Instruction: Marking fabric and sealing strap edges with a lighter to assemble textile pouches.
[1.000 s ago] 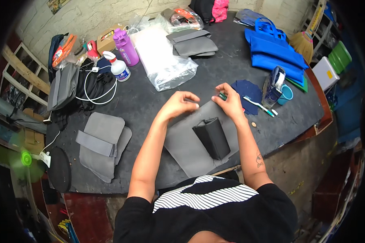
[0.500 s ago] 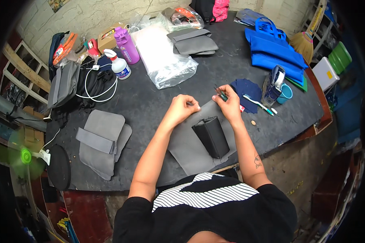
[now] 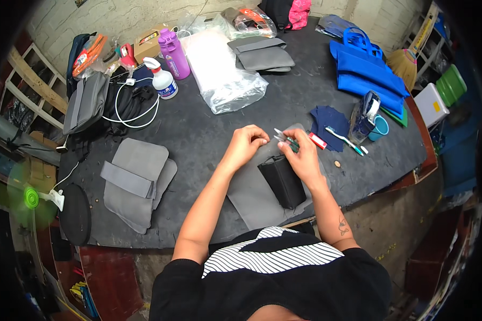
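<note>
A pair of small thread snips (image 3: 279, 135) with a green handle is held in my right hand (image 3: 305, 160). Their blades point left, toward the fingertips of my left hand (image 3: 245, 147). That left hand is closed in a pinch; whatever it grips is too small to make out. Beneath both hands lies a flat grey fabric piece (image 3: 249, 200), running to the table's near edge. A black box-shaped fabric piece (image 3: 284, 184) rests on it, just below my right hand.
Grey fabric pieces with a strap (image 3: 127, 179) lie to the left. Farther back are a spray bottle (image 3: 164, 83), a purple bottle (image 3: 175, 56) and a plastic-wrapped stack (image 3: 214, 64). Dark blue fabric (image 3: 329, 123), a toothbrush (image 3: 344, 140), a blue cup (image 3: 378, 128) and blue bags (image 3: 367, 67) lie right.
My right hand has come down and left, turning the snips' blades toward my left hand. The left hand stays pinched. A red-and-white object by the right hand shows more fully.
</note>
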### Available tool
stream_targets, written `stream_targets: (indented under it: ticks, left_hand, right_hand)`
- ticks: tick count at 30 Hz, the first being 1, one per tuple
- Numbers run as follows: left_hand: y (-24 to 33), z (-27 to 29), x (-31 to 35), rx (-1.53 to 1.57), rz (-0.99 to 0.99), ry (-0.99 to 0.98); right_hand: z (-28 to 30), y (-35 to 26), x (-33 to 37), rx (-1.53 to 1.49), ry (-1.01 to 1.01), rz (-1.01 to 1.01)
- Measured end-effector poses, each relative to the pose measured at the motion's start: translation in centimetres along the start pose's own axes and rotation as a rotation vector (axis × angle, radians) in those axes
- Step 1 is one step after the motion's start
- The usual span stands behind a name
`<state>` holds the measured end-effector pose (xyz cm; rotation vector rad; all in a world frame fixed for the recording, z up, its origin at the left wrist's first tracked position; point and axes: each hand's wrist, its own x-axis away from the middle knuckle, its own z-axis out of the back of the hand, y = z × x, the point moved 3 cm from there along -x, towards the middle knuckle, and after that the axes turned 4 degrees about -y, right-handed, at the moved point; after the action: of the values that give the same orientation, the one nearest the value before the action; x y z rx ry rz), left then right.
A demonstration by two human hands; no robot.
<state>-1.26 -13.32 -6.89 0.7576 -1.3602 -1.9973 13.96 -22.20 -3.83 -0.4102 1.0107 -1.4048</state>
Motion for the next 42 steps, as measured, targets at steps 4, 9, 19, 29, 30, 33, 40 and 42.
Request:
stream_targets:
  ticks: [4, 9, 19, 29, 30, 33, 40, 42]
  left_hand:
    - [-0.1, -0.6, 0.3, -0.104, -0.057, 0.125]
    - [-0.2, -0.8, 0.3, 0.042, -0.006, 0.13]
    - [-2.0, -0.9, -0.2, 0.17, 0.048, 0.119]
    - [-2.7, 0.9, 0.5, 0.517, 0.323, -0.023]
    - [-2.5, 1.0, 0.8, 0.487, 0.362, -0.034]
    - [-2.9, 1.4, 1.5, 0.204, 0.314, -0.026]
    - [-3.7, 1.4, 2.4, 0.094, 0.321, 0.003]
    - [-3.9, 1.5, 2.3, 0.305, 0.306, 0.097]
  right_hand:
    - [-0.2, -0.6, 0.8, 0.185, -0.008, 0.051]
    - [-0.4, -0.3, 0.5, 0.269, -0.006, 0.074]
    - [-1.6, -0.6, 0.1, 0.327, 0.042, 0.179]
    - [-1.0, 0.0, -0.2, 0.217, -0.048, 0.012]
    - [-0.8, 0.0, -0.2, 0.232, -0.101, -0.011]
    - [-0.6, 0.5, -0.3, 0.218, -0.145, -0.046]
    - [-1.6, -1.5, -0.2, 0.29, -0.101, 0.063]
    - [-2.3, -1.5, -0.2, 0.303, -0.158, 0.089]
